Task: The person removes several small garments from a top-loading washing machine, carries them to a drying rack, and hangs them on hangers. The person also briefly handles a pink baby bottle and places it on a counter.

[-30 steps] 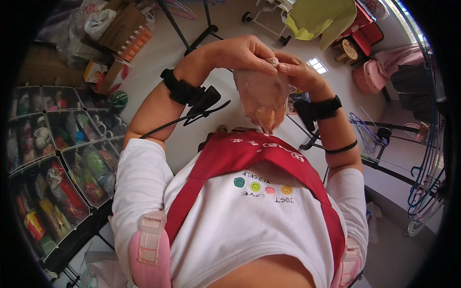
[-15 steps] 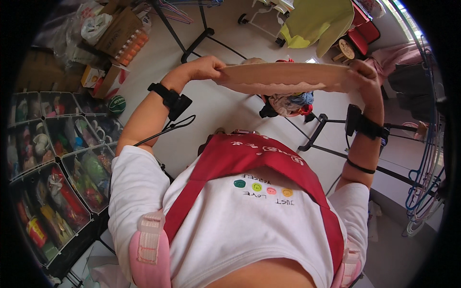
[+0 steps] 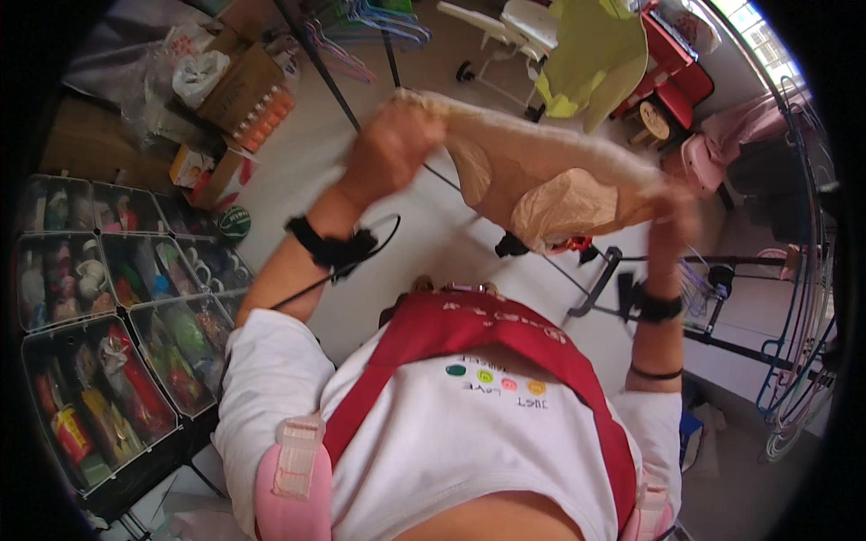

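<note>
Beige underpants (image 3: 564, 203) hang stretched in front of me, their long top edge pulled between my two hands. Two rounded, paler areas like leg openings show below that edge. My left hand (image 3: 394, 149), somewhat blurred, is closed on the left end of the waistband and held higher. At the other end my right hand (image 3: 669, 221), smeared by motion, grips the edge lower down. Behind the cloth a bit of red fabric (image 3: 575, 243) peeks out; most of what lies there is hidden.
Dark metal rack bars (image 3: 595, 281) stand ahead and right. Hangers (image 3: 383, 25) hang at the far side; more hangers (image 3: 785, 334) line the right. Clear-fronted storage boxes (image 3: 99, 397) stack at left, beside a green ball (image 3: 234, 223) and cardboard boxes (image 3: 239, 90). A yellow-green cloth (image 3: 595, 59) hangs far off.
The underpants have gone from a flat, level band to a tilted, opened-out shape, showing more of their body. My left hand has risen relative to my right, which has dropped.
</note>
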Tool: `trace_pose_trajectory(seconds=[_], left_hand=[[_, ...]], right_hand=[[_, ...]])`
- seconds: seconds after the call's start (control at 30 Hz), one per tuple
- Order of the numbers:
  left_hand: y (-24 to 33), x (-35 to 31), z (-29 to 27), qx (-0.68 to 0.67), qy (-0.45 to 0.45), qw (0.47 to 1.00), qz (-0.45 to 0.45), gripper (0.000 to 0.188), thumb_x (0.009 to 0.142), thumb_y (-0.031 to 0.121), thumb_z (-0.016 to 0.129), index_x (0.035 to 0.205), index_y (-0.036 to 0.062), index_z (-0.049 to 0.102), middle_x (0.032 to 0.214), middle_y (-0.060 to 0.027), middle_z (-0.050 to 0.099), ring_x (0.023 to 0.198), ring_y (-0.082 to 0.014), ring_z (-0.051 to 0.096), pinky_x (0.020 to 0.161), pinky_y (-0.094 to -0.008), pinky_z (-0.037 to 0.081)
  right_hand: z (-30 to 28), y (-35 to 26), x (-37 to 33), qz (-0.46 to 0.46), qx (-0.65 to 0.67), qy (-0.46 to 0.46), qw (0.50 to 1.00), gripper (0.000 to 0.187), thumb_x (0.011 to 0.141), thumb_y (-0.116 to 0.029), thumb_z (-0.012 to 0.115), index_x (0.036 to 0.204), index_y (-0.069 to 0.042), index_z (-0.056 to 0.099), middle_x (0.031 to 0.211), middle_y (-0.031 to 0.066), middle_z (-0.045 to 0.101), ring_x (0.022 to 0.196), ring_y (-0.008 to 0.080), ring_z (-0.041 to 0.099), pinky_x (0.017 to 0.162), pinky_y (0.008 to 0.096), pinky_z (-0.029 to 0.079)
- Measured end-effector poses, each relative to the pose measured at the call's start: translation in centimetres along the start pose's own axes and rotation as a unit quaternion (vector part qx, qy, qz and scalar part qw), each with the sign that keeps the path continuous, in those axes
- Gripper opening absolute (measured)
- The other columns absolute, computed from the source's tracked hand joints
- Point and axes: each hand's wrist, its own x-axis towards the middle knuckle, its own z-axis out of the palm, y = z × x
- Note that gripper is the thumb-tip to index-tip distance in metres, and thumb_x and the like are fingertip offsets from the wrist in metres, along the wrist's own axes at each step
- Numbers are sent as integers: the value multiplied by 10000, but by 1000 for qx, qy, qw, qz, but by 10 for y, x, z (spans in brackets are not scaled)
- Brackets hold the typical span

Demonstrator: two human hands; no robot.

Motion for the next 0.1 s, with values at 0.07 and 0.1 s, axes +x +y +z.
trace_pose_trajectory(seconds=[0.07,0.1], left_hand=[[16,-32,22,-4,-280,952,-123,210,714,66,565,924,67,584,946,-111,588,847,-269,563,685,-377,458],[-3,-35,22,12,-240,966,-99,210,714,66,565,924,67,584,946,-111,588,847,-269,563,685,-377,458]], right_hand=[[41,-26,-40,275,13,-434,858,137,835,-125,489,893,-41,582,757,127,605,664,226,587,579,338,454],[54,-17,-31,240,30,-446,862,137,835,-125,489,893,-41,582,757,127,605,664,226,587,579,338,454]])
